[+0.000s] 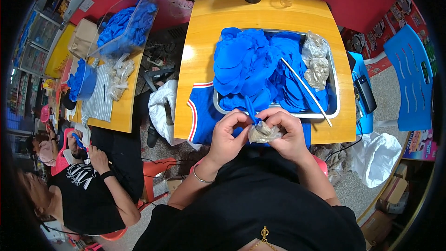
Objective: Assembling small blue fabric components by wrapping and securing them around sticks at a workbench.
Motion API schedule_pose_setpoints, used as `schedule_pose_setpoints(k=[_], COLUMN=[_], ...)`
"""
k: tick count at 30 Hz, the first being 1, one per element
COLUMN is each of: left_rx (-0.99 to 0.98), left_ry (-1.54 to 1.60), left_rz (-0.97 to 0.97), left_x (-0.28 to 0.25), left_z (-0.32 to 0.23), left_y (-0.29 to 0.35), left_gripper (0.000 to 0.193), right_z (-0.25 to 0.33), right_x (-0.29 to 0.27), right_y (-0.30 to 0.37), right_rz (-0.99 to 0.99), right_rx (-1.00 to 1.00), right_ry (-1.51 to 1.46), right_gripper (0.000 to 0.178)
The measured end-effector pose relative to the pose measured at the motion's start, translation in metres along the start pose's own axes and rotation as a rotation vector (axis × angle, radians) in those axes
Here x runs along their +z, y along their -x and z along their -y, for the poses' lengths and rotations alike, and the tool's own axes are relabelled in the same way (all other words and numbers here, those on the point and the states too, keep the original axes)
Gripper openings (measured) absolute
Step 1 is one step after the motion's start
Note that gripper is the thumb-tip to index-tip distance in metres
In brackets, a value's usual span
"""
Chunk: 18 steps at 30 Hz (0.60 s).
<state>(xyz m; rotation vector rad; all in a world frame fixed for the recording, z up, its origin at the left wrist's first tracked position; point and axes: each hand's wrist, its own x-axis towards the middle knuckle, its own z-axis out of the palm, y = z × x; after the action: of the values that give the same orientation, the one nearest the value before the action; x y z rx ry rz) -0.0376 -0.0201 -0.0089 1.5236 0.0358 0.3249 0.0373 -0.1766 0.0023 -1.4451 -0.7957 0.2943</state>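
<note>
So the left hand [230, 135] and right hand [289, 134] are pinched in close on a blue strip [250, 106] and a small clear plastic bag [265, 133], right by the metal tray's [336, 107] near rim. Looks mid-piece to me. Loads left: blue discs [239, 60] fill the tray, can't spot any finished.

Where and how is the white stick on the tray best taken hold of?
Probably pinch the thin white stick at its near end, coming from near right: it slants over the blue pieces, with that end jutting past the tray rim.
</note>
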Motion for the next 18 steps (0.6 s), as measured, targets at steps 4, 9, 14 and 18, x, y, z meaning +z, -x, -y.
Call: schedule_pose_setpoints(k=[4,9,14,18], left_rx=[0.014,-0.115,-0.088,-0.110], left_ry=[-0.038,0.278,0.310,0.341], left_rz=[0.021,0.006,0.020,0.019], left_x=[-0.002,0.002,0.006,0.008], left_z=[0.001,-0.004,-0.001,0.002], left_y=[0.001,0.002,0.002,0.003], left_gripper=[0.009,0.011,0.009,0.008], right_z=[0.000,-0.002,-0.007,-0.007], right_x=[0.002,0.003,0.006,0.009], right_y=[0.000,0.001,0.002,0.001], right_rz=[-0.048,-0.105,-0.201,-0.232], right_rx=[0.050,0.054,0.062,-0.005], right_ry=[-0.014,0.024,0.104,0.233], right_gripper=[0.020,0.022,0.028,0.029])
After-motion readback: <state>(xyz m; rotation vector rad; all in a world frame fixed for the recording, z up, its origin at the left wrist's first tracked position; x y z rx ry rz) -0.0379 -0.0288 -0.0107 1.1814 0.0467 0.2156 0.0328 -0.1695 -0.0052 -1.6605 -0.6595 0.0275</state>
